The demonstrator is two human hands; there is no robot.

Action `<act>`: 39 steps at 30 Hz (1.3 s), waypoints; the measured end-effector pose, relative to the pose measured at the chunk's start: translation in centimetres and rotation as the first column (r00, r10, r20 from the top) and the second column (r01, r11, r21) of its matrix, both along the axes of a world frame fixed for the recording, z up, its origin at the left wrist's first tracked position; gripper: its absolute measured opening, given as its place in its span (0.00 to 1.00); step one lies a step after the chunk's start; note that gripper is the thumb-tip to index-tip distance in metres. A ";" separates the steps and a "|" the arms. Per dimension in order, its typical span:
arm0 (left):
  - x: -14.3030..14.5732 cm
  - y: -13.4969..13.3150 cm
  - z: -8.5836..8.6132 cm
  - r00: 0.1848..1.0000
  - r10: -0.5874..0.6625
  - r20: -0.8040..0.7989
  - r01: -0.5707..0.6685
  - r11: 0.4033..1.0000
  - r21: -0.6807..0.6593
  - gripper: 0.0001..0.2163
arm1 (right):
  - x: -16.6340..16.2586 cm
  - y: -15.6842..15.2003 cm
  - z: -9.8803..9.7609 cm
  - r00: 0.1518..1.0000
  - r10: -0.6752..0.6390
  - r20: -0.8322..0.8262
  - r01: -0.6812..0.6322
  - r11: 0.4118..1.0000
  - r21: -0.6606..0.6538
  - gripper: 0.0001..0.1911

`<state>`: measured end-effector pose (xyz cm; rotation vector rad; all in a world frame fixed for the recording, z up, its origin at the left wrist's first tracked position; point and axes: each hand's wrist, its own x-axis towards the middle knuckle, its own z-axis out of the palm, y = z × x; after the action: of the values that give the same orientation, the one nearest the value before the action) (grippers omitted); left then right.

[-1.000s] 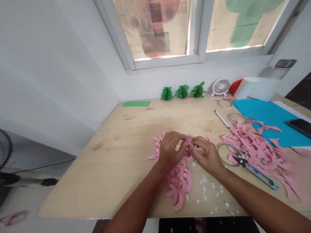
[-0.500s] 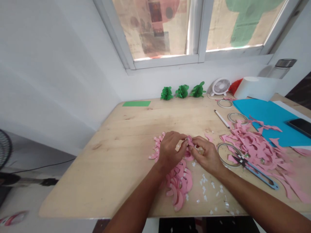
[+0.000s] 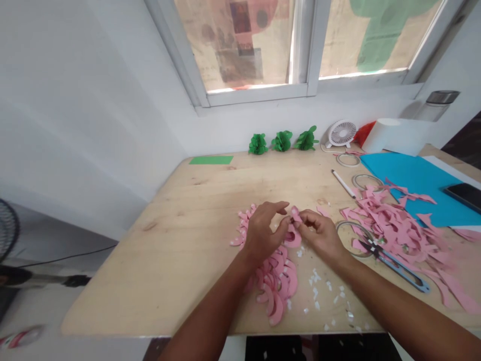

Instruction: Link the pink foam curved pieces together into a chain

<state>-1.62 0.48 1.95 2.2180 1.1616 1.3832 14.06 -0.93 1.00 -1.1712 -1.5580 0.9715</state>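
Both hands meet over the middle of the wooden table (image 3: 180, 215). My right hand (image 3: 319, 234) is closed, pinching a small pink paper piece (image 3: 295, 214) between thumb and fingers. My left hand (image 3: 263, 228) touches the same piece with thumb and a bent finger, while its index finger sticks out above. Under and in front of the hands lies a heap of curved pink paper cut-outs (image 3: 276, 281). Small white paper bits (image 3: 319, 291) are scattered beside them.
Pink paper scraps (image 3: 394, 230), blue-handled scissors (image 3: 398, 265) and tape rings (image 3: 353, 230) lie to the right. Further right are blue paper (image 3: 413, 185) and a phone (image 3: 464, 193). A pen (image 3: 342, 183), three green paper balls (image 3: 281, 142), a small fan (image 3: 341, 133) and a green sheet (image 3: 211, 160) sit at the back.
My left index finger has lifted off and straightened. My right hand has shifted slightly up with the pink piece. Everything else on the table is where it was.
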 end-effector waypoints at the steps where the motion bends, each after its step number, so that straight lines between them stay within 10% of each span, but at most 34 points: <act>1: 0.0 0.0 0.0 1.000 -0.008 0.015 0.009 0.999 -0.052 0.12 | 0.0 0.1 -0.2 0.998 0.001 -0.066 -0.005 0.998 -0.062 0.09; 12: -0.5 0.7 0.3 0.969 -0.212 0.126 0.245 0.877 -0.414 0.11 | 0.4 0.6 -0.2 0.862 -0.024 -0.506 -0.168 0.929 -0.329 0.10; 22: -0.4 0.7 -0.1 0.868 -0.271 0.417 0.479 0.682 -0.553 0.11 | 0.4 0.6 -0.3 0.813 -0.016 -0.582 -0.231 0.909 -0.347 0.08; 39: -0.5 0.9 -0.2 0.808 -0.216 0.547 0.551 0.604 -0.576 0.13 | 0.2 0.5 -0.2 0.817 0.000 -0.576 -0.245 0.905 -0.348 0.09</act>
<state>-2.16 1.38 1.71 1.3797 0.7718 0.9142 14.24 -0.41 0.80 -0.9254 -0.9755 1.6267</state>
